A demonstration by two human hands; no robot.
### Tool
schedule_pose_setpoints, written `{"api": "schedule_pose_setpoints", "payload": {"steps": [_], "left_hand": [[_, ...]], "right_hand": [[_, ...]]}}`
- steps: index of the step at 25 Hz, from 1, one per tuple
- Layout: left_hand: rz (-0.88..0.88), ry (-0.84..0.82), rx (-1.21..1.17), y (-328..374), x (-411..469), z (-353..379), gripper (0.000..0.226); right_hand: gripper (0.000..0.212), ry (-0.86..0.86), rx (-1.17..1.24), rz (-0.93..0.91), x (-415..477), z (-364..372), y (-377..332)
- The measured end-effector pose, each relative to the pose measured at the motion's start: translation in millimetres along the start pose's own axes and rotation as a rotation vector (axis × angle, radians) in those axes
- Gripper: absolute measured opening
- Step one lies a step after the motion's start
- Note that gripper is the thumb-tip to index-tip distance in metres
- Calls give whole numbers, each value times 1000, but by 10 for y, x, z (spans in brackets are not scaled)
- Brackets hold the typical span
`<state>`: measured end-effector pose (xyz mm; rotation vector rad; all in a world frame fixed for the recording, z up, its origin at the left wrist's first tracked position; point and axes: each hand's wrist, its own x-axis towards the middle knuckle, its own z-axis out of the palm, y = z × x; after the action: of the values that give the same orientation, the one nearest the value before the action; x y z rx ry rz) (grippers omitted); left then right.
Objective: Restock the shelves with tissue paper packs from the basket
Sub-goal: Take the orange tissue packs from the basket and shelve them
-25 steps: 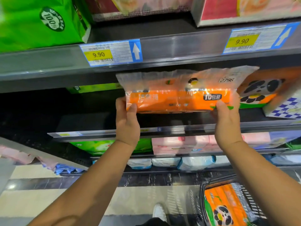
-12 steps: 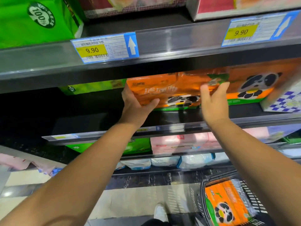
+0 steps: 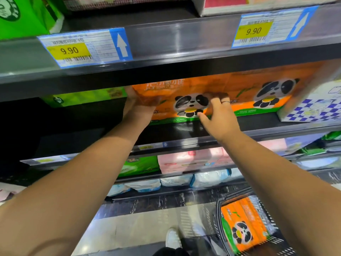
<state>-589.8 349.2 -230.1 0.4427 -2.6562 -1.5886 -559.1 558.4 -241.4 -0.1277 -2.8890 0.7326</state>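
An orange panda-print pack (image 3: 186, 87) sits on the shelf (image 3: 180, 129). The left hand (image 3: 140, 108) grips its left end. The right hand (image 3: 219, 115) touches its front with bent fingers; whether it grips is unclear.

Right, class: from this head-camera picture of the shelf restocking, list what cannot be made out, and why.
1. Head view: fingers of the left hand, hidden behind the orange pack and blurred.
2. Head view: small print on the price label, too small; only 9.90 reads.
3. Head view: contents of the basket, cut off by the bottom edge and the right arm; one panda pack shows.
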Motion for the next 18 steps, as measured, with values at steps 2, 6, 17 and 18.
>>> {"api": "schedule_pose_setpoints", "payload": {"steps": [2, 6, 17, 18], "left_hand": [[-29, -1, 36, 45, 57, 16, 35], [58, 4, 294, 47, 108, 73, 51], [204, 148, 275, 22, -227, -309, 65], [300, 198, 378, -50, -326, -297, 75]], "right_hand": [[41, -13, -91, -20, 57, 2, -22], [41, -29, -246, -35, 150, -5, -42], [62, 41, -145, -55, -159, 163, 86], [65, 71, -141, -77, -223, 175, 133]]}}
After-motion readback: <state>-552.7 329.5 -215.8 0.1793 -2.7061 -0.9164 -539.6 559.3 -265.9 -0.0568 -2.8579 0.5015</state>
